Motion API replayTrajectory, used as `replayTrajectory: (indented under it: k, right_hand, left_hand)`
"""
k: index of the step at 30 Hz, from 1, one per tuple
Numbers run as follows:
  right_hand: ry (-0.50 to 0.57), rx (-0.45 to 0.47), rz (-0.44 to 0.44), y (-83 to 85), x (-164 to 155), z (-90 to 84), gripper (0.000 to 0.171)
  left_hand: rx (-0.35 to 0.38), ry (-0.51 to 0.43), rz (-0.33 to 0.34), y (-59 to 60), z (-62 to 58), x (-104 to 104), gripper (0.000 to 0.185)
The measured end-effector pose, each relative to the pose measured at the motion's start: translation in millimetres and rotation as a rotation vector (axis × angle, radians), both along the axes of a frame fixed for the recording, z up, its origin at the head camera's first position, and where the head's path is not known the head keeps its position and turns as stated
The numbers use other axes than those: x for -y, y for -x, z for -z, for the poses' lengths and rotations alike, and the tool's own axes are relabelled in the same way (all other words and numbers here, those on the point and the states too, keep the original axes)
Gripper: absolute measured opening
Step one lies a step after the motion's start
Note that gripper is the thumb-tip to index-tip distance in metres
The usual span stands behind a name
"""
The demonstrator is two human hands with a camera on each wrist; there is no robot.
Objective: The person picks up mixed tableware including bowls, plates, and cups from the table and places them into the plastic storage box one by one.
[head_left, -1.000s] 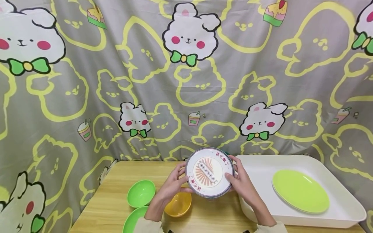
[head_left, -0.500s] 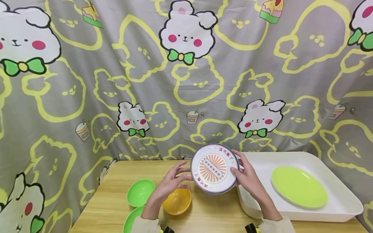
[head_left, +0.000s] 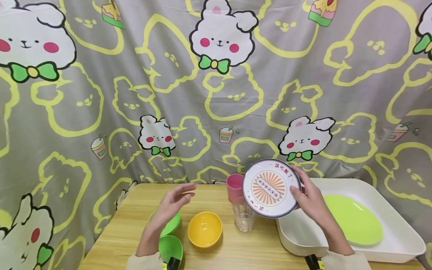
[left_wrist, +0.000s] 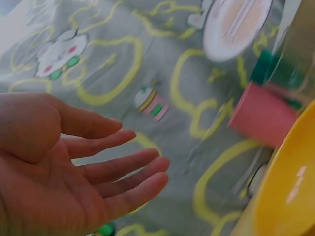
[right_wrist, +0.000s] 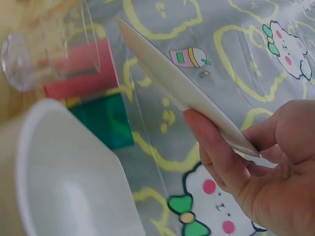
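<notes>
Green cup [right_wrist: 103,123] behind pink cup [right_wrist: 81,69] shows only at wrist; my right hand [head_left: 312,200] pinches plate [head_left: 271,187], left hand [head_left: 172,204] spread, empty.

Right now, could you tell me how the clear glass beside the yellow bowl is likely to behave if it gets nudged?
The clear glass is tall and narrow, so it could tip rather than slide. It looks empty, so probably light. Being round, it would likely roll towards the yellow bowl or white tray once down.

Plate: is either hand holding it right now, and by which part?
The right hand alone holds the plate by its right rim, thumb on the face and fingers behind. The left hand is open and holds nothing.
</notes>
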State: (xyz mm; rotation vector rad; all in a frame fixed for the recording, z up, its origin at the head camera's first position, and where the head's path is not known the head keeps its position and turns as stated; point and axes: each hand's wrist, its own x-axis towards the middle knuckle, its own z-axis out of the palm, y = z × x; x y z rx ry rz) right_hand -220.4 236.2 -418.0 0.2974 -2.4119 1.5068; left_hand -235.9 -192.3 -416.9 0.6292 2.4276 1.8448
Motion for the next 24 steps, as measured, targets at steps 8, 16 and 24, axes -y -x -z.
replayTrajectory:
  k: [8, 16, 24]
  right_hand:
    - [-0.339, -0.192, 0.153, 1.4, -34.9, -8.1, 0.059]
    - [-0.474, -0.272, 0.165, 3.6, -62.2, -17.8, 0.052]
    - [-0.586, -0.324, 0.191, 5.7, -86.0, -22.7, 0.050]
  left_hand:
    - [-0.038, 0.202, -0.113, -4.1, -12.6, 31.4, 0.037]
    - [-0.065, 0.375, -0.114, 2.7, -0.1, 37.9, 0.035]
    - [-0.114, 0.630, -0.124, 15.9, 7.5, 50.3, 0.032]
